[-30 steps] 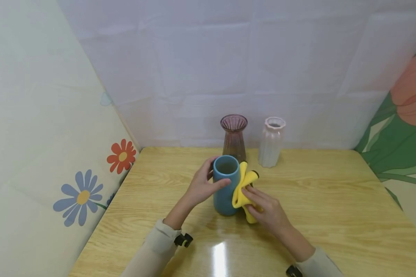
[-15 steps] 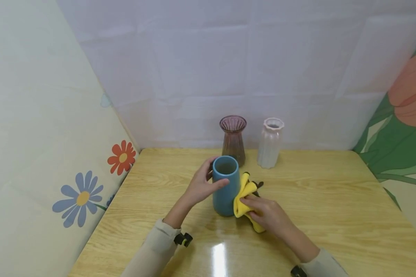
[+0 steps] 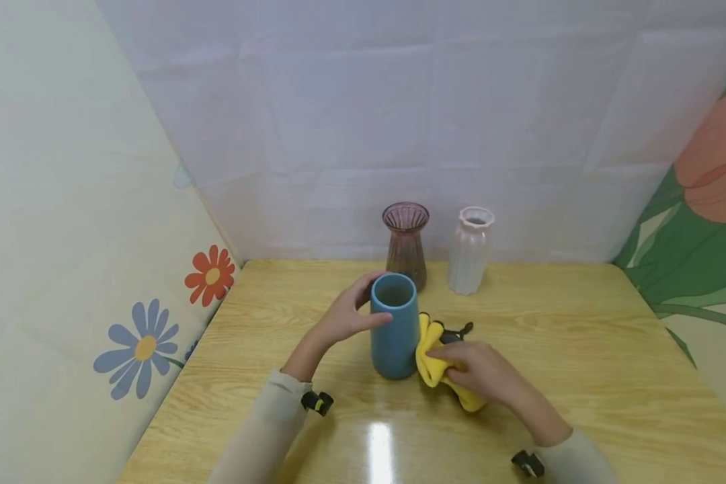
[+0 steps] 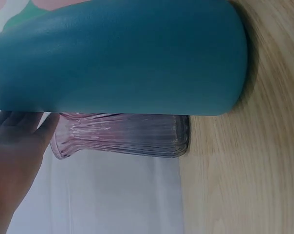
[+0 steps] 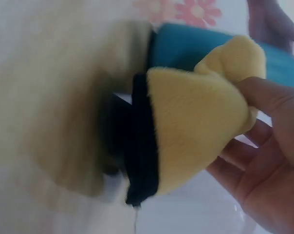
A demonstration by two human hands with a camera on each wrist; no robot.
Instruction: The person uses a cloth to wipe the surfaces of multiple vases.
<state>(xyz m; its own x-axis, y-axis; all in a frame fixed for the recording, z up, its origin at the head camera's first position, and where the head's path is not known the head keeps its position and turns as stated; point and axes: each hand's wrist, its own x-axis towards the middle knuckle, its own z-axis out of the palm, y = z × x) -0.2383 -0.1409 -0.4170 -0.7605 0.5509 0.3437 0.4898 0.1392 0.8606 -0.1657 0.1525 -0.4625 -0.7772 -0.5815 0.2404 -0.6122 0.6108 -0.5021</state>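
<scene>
A blue vase (image 3: 394, 343) stands upright on the wooden table. My left hand (image 3: 347, 316) grips it near the top from the left, thumb across the front and fingers passing behind; in the left wrist view those fingers disappear behind the vase (image 4: 122, 58). To the right of the vase, my right hand (image 3: 480, 373) pinches a bunched yellow cloth (image 3: 431, 359) with a dark edge. The cloth's left side is right at the lower wall of the vase. Seen from the right wrist, the thumb presses on the cloth (image 5: 195, 122) and the other fingers sit under it.
Behind the blue vase stands a purple ribbed glass vase (image 3: 406, 249), partly covered by it. A pale pink-white fluted vase (image 3: 470, 259) is farther right, near the back edge. A white sheet (image 3: 351, 134) hangs behind the table (image 3: 581, 336), and flower-printed sheets flank it.
My right hand has slid down and to the right with the yellow cloth, along the vase's side. The left hand and the blue vase have stayed nearly in place.
</scene>
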